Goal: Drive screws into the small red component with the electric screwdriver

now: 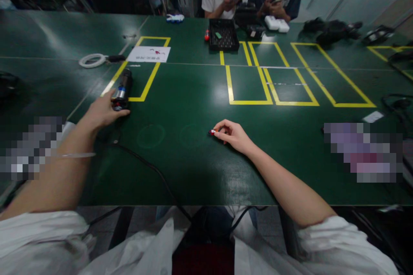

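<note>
On the left of the green table (180, 172), a dark cylindrical device (121, 90) with a silver section and a blue band lies lengthwise. My left hand (101, 111) is at its near end, with thumb and fingers spread to either side; whether they touch it is unclear. Near the middle of the table, my right hand (235, 136) pinches a small red object (212, 132) with a white patch between thumb and fingertips. The object's exact kind is too small to make out. It is held just over or against the tabletop.
Yellow tape outlines (251, 102) mark the table. A black tray (223, 45) holding a green piece stands at the back, beside a red object (207, 35). A white sheet (150, 54) and white coil (92, 60) lie left. A black cable (151, 165) crosses the front. Two people sit opposite.
</note>
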`<state>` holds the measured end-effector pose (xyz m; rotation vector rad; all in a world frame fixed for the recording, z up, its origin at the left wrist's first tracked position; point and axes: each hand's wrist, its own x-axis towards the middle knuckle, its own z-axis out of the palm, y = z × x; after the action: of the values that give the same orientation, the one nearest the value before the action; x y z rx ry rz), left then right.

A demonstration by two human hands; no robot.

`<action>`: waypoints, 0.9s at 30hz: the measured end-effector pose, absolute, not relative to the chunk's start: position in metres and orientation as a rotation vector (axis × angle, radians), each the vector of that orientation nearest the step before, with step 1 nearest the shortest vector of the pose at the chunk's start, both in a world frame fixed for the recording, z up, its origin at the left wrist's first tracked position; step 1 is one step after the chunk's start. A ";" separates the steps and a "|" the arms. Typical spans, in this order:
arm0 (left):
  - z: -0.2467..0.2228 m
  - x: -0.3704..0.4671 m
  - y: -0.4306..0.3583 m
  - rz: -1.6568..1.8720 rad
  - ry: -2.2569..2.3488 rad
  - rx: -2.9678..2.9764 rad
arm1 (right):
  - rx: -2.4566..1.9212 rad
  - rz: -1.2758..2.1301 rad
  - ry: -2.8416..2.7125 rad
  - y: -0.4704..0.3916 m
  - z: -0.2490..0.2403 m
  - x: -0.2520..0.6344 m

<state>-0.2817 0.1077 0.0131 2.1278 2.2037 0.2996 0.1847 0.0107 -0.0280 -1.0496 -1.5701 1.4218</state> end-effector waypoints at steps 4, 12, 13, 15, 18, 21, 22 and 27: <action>0.013 -0.229 0.084 0.201 2.137 2.200 | -1.029 1.437 -1.541 0.012 -0.031 0.183; 0.009 -0.113 0.037 0.254 1.891 2.385 | -0.981 1.326 -1.549 0.010 -0.032 0.181; 0.009 -0.100 0.032 0.253 1.846 2.414 | -0.987 1.287 -1.576 0.010 -0.031 0.181; 0.009 -0.077 0.023 0.260 1.766 2.457 | -0.997 1.212 -1.631 0.010 -0.030 0.182; 0.009 -0.048 0.012 0.289 1.672 2.487 | -0.989 1.105 -1.708 0.009 -0.030 0.182; 0.007 -0.029 0.004 0.340 1.579 2.505 | -0.993 0.991 -1.774 0.008 -0.030 0.183; 0.006 -0.024 0.002 0.351 1.550 2.508 | -1.000 0.957 -1.798 0.008 -0.031 0.184; 0.006 -0.011 -0.006 0.347 1.489 2.528 | -1.007 0.804 -1.971 0.006 -0.031 0.184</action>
<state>-0.0109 -0.0061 0.0059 2.5280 1.4890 0.3467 0.1843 0.0058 -0.0309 -1.0067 -1.9709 0.8043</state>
